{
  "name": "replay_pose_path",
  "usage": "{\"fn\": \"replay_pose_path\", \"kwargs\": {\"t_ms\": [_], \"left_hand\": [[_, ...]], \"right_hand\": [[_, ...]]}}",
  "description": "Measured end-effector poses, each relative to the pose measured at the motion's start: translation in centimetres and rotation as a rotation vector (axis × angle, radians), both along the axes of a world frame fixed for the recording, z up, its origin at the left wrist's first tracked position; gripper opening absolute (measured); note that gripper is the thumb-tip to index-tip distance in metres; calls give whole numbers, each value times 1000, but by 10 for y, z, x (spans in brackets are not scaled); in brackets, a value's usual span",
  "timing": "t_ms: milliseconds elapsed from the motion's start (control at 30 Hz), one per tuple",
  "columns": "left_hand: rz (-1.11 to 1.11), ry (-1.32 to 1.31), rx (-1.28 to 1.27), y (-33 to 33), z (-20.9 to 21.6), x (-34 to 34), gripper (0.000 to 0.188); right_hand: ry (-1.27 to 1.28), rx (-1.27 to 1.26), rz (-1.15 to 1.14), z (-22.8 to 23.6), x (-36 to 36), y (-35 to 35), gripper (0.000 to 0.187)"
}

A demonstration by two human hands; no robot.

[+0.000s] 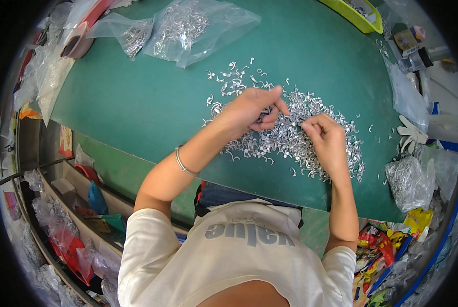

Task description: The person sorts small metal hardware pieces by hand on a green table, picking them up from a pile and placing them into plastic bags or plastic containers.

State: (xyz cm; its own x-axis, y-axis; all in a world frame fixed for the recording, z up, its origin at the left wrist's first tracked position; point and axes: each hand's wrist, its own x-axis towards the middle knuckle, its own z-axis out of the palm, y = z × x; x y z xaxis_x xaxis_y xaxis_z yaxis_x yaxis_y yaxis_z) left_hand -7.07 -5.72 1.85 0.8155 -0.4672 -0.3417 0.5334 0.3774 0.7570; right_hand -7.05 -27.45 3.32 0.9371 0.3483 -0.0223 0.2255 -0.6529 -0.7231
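A loose pile of small, curved silver metal parts (pixel 285 140) is spread over the green tabletop (pixel 131 102). Over the pile's left side is my left hand (pixel 257 108), its fingers curled around a few of these metal parts, with thumb and forefinger stretched toward the right. My right hand (pixel 325 134) is lowered to the pile's right half, thumb and fingertips pinched together. Whatever lies between those fingertips is too small to make out. A gap separates the two hands, with metal parts showing between them.
Clear plastic bags (pixel 185 28) holding similar parts lie at the far left of the table. A yellow-green basket (pixel 359 15) stands at the far right edge. At the right are a white glove (pixel 411 134) and a filled plastic bag (pixel 408 179).
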Motion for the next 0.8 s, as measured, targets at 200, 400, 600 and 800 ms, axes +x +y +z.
{"fn": "replay_pose_path", "kwargs": {"t_ms": [200, 400, 600, 800], "left_hand": [[-13, -59, 11, -9, 1, -4, 22], [202, 59, -66, 0, 3, 2, 25], [319, 183, -253, 3, 4, 6, 24], [166, 104, -257, 2, 2, 2, 23]], "right_hand": [[816, 1183, -290, 12, 10, -2, 21], [313, 262, -169, 0, 19, -8, 14], [-272, -220, 4, -8, 10, 3, 14], [649, 919, -142, 0, 25, -12, 18]]}}
